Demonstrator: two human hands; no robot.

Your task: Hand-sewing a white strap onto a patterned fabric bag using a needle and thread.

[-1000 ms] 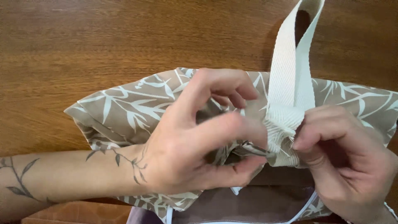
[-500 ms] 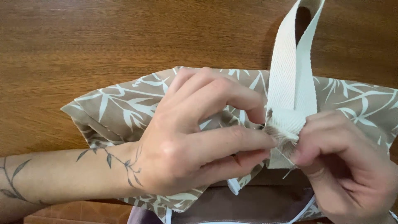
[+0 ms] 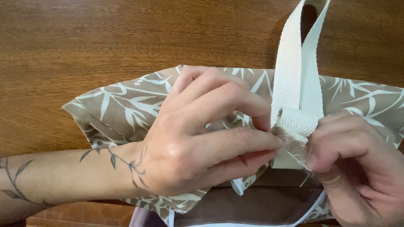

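A tan fabric bag (image 3: 122, 105) with a white leaf print lies on a wooden table. A cream webbing strap (image 3: 294, 80) rises from it as a loop, its folded end (image 3: 294, 130) at the bag's rim. My left hand (image 3: 198, 138) pinches that folded strap end against the fabric, fingers pointing right. My right hand (image 3: 353, 164) grips the strap end from the right side, and a thin needle with thread (image 3: 301, 166) shows between its fingertips just below the fold.
The brown wooden table (image 3: 126, 38) fills the upper half of the view. A dark brown lining (image 3: 261, 206) with white piping edges shows at the bag's lower rim, near the bottom of the view.
My left hand's fingers closed tighter onto the folded strap end. My right hand shifted slightly right and down, drawing the needle and thread out below the fold.
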